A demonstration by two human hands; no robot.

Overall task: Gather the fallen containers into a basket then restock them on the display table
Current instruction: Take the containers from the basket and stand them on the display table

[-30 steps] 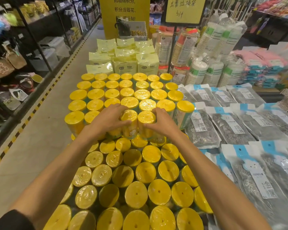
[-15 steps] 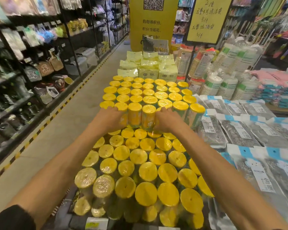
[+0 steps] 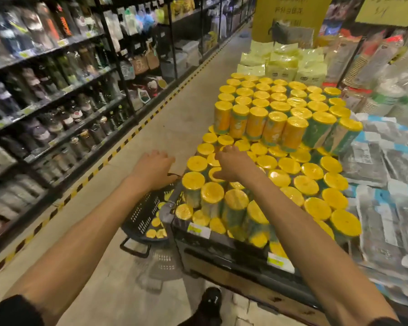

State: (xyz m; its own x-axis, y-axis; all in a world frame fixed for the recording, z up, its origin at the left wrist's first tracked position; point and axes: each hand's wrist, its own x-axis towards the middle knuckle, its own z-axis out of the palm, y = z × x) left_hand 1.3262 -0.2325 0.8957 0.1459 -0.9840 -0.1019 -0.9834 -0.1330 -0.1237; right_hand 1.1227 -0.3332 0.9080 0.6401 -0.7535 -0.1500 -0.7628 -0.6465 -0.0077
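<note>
Two tiers of yellow-lidded, film-wrapped cylindrical containers (image 3: 290,165) stand upright on the dark display table (image 3: 222,245): a lower tier on its near half, a raised tier (image 3: 273,130) on its far half. The right hand (image 3: 231,165) is over the table's near left corner, fingers loosely extended above the lids and gripping nothing; whether it touches them cannot be told. The left hand (image 3: 154,168) is just off the table's left edge, above the black perforated plastic basket (image 3: 141,217), fingers loosely curled, with nothing visible in it. The basket sits on the grey floor (image 3: 174,118) against the table's left side and holds a few more yellow-lidded containers (image 3: 156,222). Clear bags with blue headers (image 3: 372,161) lie along the table's right side; pale yellow packets (image 3: 283,64) stand at its far end. Dark shelving racks (image 3: 57,102), blurred, line the aisle to the table's left.
</note>
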